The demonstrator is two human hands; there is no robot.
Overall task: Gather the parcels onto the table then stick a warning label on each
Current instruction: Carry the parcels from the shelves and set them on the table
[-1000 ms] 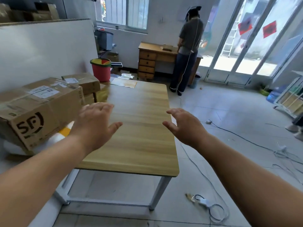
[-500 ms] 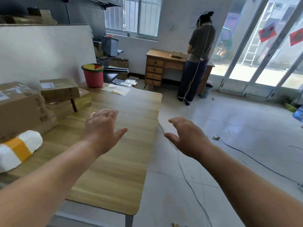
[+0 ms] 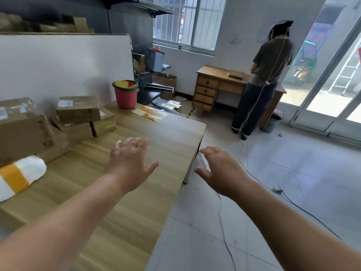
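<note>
Several brown cardboard parcels lie along the left side of the wooden table (image 3: 136, 202): a large box (image 3: 21, 126), a small box (image 3: 79, 109) stacked on a flatter one (image 3: 97, 124). A white bag parcel with a yellow band (image 3: 17, 177) lies at the near left. Yellow and red label sheets (image 3: 149, 113) rest at the table's far end. My left hand (image 3: 129, 163) hovers open above the table's middle. My right hand (image 3: 220, 171) is open past the table's right edge, over the floor. Both hold nothing.
A red bucket (image 3: 126, 93) stands at the table's far left corner. A person stands with their back to me at a wooden desk (image 3: 211, 89) by the glass doors. Cables (image 3: 224, 222) trail across the tiled floor on the right. A white wall panel runs behind the parcels.
The view has swung right and moved forward along the table, so the parcels slid to the left of the view. Both hands stayed open and outstretched, drifting slightly forward.
</note>
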